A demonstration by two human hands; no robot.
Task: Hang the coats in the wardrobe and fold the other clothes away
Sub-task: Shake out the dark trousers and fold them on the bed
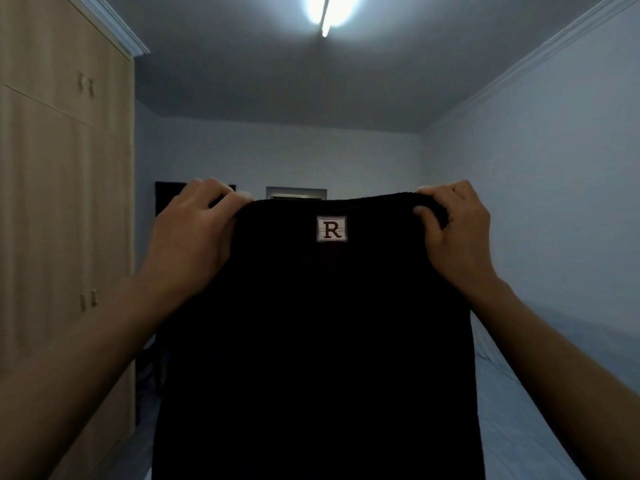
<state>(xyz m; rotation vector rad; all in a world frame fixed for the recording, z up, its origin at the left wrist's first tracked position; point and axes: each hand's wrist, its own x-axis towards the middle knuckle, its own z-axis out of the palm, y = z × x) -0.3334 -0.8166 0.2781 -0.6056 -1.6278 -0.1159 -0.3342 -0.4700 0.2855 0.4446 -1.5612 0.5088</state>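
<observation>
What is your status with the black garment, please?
Left hand and right hand each grip the top edge. Black knitted garment with white R label held up, hanging flat. Pale wooden wardrobe on left, doors shut.

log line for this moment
left hand: grips top edge of black knit garment | right hand: grips top edge | white square R label: facing camera

ceiling light [327,12]: long tube, lit, heavy glare, top centre
ceiling [277,84]: plain, grey in dim light
cornice [540,53]: white moulding along the right wall-ceiling joint
far wall [277,150]: pale blue, upper part bare
dark panel [162,202]: black rectangle against far wall, left, partly hidden
grey frame [296,192]: small, mid far wall, contents unclear
bed [519,417]: pale blue sheet, lower right, along right wall
</observation>
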